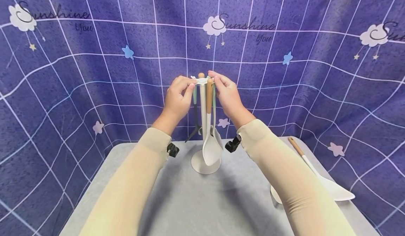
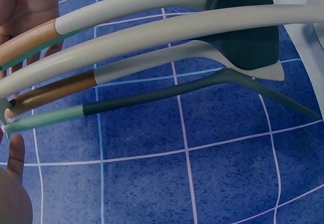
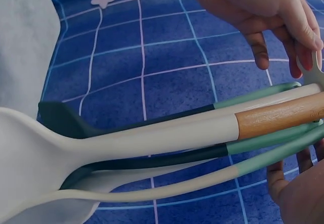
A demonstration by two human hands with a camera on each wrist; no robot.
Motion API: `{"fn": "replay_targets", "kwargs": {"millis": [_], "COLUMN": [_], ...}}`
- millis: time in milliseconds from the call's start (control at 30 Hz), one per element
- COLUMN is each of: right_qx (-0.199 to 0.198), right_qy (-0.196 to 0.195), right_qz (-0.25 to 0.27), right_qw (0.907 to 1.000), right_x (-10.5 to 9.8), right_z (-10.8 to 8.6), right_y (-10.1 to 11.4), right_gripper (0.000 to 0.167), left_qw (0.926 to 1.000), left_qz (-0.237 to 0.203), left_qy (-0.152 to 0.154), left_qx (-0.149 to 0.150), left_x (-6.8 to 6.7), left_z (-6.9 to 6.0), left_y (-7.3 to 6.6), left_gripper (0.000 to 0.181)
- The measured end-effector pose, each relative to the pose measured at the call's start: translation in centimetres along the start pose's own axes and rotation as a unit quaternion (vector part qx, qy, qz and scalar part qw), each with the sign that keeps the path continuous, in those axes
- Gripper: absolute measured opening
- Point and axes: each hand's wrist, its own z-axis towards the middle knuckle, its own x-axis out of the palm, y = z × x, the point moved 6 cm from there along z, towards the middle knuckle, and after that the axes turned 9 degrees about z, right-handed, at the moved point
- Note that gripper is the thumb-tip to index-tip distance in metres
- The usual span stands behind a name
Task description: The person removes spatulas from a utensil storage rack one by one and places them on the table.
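Note:
A white utensil rack (image 1: 203, 118) stands upright on a round base (image 1: 196, 163), with several kitchen utensils hanging from its top. In front hangs a white spoon (image 1: 211, 152) with a wooden handle. A dark utensil (image 1: 195, 111) with a green handle hangs at the left. My left hand (image 1: 178, 97) pinches the left edge of the rack's top between thumb and forefinger; the right wrist view shows its fingers on a pale hook. Opposite it, my right hand (image 1: 230, 97) holds the top's right edge, its fingertips partly hidden by handles. Green-handled utensils (image 3: 276, 158) hang beside that hand.
On the grey table (image 1: 202, 208), a white turner (image 1: 336, 190) with a wooden handle lies at the right, partly behind my right sleeve. A pale rounded thing (image 1: 276, 195) shows beside that sleeve. A blue gridded curtain (image 1: 152, 67) surrounds the table's back and sides.

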Motion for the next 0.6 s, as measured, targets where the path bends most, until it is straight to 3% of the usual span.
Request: {"fn": "replay_targets", "kwargs": {"millis": [400,600], "right_qx": [-0.027,-0.046], "right_qy": [-0.002,-0.025], "right_qz": [-0.022,-0.033], "right_qw": [0.9994,0.9981], "right_x": [-0.17,-0.22], "right_z": [-0.09,-0.30], "right_y": [0.10,-0.25], "right_gripper": [0.042,0.033], "left_qw": [0.9998,0.9995], "left_qz": [-0.017,-0.018], "left_qy": [0.003,0.008], "left_qx": [-0.006,-0.023], "left_x": [-0.01,0.28], "left_z": [-0.03,-0.14], "left_y": [-0.33,-0.38], "left_gripper": [0.021,0.024]}}
